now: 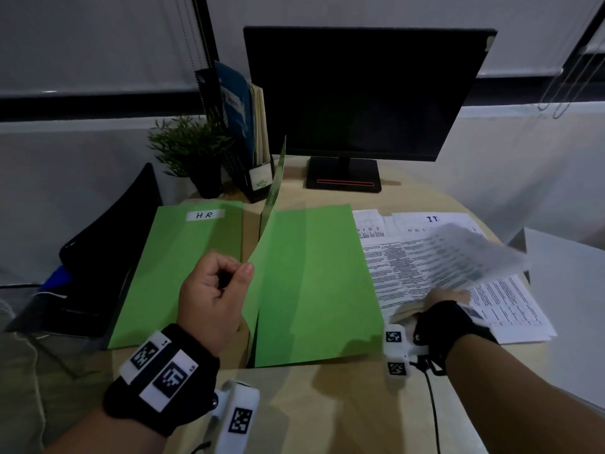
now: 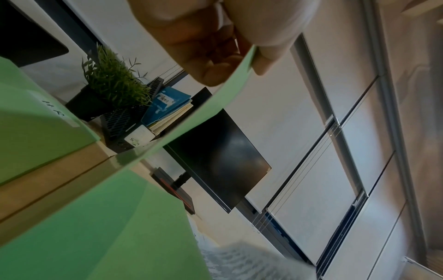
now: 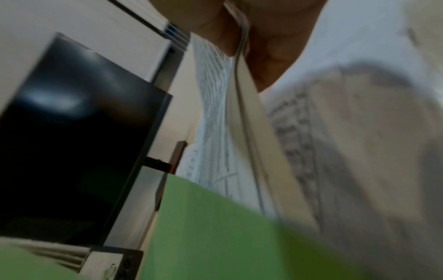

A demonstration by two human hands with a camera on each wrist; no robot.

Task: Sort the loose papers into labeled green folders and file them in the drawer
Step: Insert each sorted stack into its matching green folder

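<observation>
Head view is showing the open green folder (image 1: 314,283) lying on the desk (image 1: 327,404), its front cover standing raised, beside a closed folder labelled H.R. (image 1: 183,257); loose papers (image 1: 510,309) are lying right of it. A monitor (image 1: 363,93), a plant (image 1: 193,149) and a file rack (image 1: 252,132) are standing behind. My left hand (image 1: 212,299) is pinching the cover's edge; my right hand (image 1: 448,309) is gripping a blurred sheet (image 1: 471,253) lifted off the papers

Dim, soft-shadowed light, wide-angle bending at edges, motion blur on the lifted sheet (image 1: 471,253).
</observation>
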